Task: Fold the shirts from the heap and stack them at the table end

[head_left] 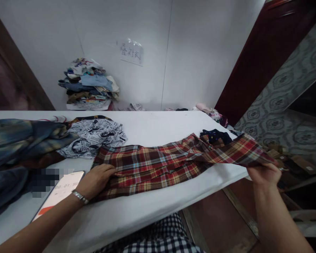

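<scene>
A red plaid shirt (160,163) lies stretched across the white table (152,123), folded lengthwise. My left hand (96,181) presses flat on its left end, fingers apart, a metal bracelet on the wrist. My right hand (263,174) grips the shirt's right end, which is pulled out past the table's right edge and held in the air. A dark navy garment (216,135) lies just behind the shirt near that edge.
A black-and-white printed shirt (94,137) and dark blue garments (18,140) lie at the left. A phone (59,195) with a lit screen rests by my left wrist. A pile of folded clothes (88,84) stands against the far wall. Floor and boxes lie to the right.
</scene>
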Action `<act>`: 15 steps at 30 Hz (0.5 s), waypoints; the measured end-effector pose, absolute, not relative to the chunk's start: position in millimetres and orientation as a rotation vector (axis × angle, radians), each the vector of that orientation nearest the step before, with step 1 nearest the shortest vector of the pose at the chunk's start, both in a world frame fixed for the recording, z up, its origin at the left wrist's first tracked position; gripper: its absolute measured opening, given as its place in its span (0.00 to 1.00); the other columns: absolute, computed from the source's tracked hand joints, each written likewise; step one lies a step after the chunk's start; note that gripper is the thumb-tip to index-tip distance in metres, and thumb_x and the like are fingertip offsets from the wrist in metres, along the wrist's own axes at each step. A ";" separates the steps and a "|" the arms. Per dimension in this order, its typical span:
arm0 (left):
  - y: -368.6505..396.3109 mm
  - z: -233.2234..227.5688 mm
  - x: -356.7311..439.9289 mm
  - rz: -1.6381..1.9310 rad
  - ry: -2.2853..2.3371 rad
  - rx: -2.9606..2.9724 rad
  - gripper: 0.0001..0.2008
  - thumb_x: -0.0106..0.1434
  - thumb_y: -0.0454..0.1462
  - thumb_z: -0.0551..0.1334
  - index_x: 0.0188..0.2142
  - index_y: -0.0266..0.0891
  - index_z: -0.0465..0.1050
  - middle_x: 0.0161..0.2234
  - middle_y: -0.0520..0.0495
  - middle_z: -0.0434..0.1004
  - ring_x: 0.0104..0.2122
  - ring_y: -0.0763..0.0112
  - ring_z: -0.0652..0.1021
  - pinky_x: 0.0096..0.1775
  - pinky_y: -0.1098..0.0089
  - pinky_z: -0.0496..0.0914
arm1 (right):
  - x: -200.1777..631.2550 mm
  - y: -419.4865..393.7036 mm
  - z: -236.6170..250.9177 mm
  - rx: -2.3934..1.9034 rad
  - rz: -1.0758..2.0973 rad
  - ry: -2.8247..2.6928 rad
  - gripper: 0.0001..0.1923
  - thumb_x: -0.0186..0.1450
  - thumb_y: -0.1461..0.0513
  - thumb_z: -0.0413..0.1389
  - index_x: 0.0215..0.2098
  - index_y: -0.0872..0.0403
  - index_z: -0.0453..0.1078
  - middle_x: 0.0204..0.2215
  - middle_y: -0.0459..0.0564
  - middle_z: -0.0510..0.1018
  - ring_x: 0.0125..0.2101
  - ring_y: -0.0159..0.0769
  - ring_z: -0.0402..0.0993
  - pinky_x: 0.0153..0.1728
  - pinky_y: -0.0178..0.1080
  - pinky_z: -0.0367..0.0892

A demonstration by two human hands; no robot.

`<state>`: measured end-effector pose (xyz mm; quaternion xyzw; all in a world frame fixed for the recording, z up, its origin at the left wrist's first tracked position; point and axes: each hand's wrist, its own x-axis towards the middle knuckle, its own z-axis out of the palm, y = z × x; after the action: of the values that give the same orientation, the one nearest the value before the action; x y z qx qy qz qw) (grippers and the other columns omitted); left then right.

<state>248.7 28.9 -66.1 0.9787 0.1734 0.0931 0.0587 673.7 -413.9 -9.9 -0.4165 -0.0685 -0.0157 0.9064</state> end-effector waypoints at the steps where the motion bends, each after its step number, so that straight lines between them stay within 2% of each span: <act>1: 27.5 -66.0 247.6 0.273 0.544 2.971 0.21 0.58 0.32 0.48 0.40 0.44 0.80 0.42 0.40 0.80 0.42 0.57 0.77 0.47 0.59 0.71 | 670.6 -414.1 -8.2 -0.888 -0.021 -0.134 0.15 0.42 0.68 0.50 0.27 0.49 0.71 0.31 0.41 0.80 0.40 0.36 0.77 0.51 0.46 0.71; 5: 22.0 -57.4 240.1 0.162 0.510 2.923 0.18 0.60 0.34 0.49 0.38 0.44 0.79 0.40 0.43 0.80 0.41 0.61 0.77 0.45 0.63 0.70 | 657.6 -408.3 -2.5 -1.057 0.051 -0.075 0.14 0.39 0.68 0.51 0.22 0.47 0.72 0.34 0.47 0.81 0.49 0.42 0.75 0.62 0.50 0.59; 7: 22.8 -49.5 238.5 0.120 0.513 2.841 0.16 0.62 0.41 0.52 0.39 0.45 0.78 0.40 0.45 0.79 0.40 0.63 0.77 0.43 0.66 0.70 | 651.6 -403.3 0.8 -1.085 0.039 -0.071 0.14 0.38 0.68 0.52 0.20 0.44 0.72 0.40 0.46 0.81 0.56 0.43 0.68 0.64 0.48 0.54; 10: 36.1 -37.6 248.7 0.167 0.649 2.737 0.20 0.64 0.50 0.50 0.41 0.44 0.76 0.41 0.47 0.79 0.40 0.65 0.77 0.43 0.67 0.70 | 642.4 -393.4 7.8 -1.036 0.038 -0.141 0.18 0.38 0.68 0.53 0.23 0.41 0.74 0.46 0.42 0.79 0.61 0.42 0.61 0.65 0.49 0.52; 12: 52.1 -33.7 266.9 0.251 0.722 2.748 0.22 0.66 0.49 0.48 0.43 0.42 0.75 0.43 0.46 0.79 0.44 0.63 0.76 0.47 0.65 0.68 | 637.1 -384.0 12.9 -1.015 0.065 -0.198 0.20 0.40 0.68 0.54 0.27 0.40 0.75 0.49 0.42 0.78 0.61 0.42 0.60 0.64 0.49 0.53; 15: 76.9 -38.6 306.3 0.232 0.780 2.812 0.21 0.65 0.44 0.48 0.49 0.40 0.72 0.52 0.43 0.75 0.53 0.62 0.72 0.55 0.64 0.63 | 635.3 -366.0 19.0 -1.060 0.071 -0.181 0.13 0.44 0.64 0.55 0.26 0.43 0.76 0.53 0.45 0.75 0.63 0.45 0.55 0.64 0.50 0.53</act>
<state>306.3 76.9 -38.6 0.9550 0.2651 0.0787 0.1070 635.3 -366.0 19.0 -0.5049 -0.0862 0.0339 0.8582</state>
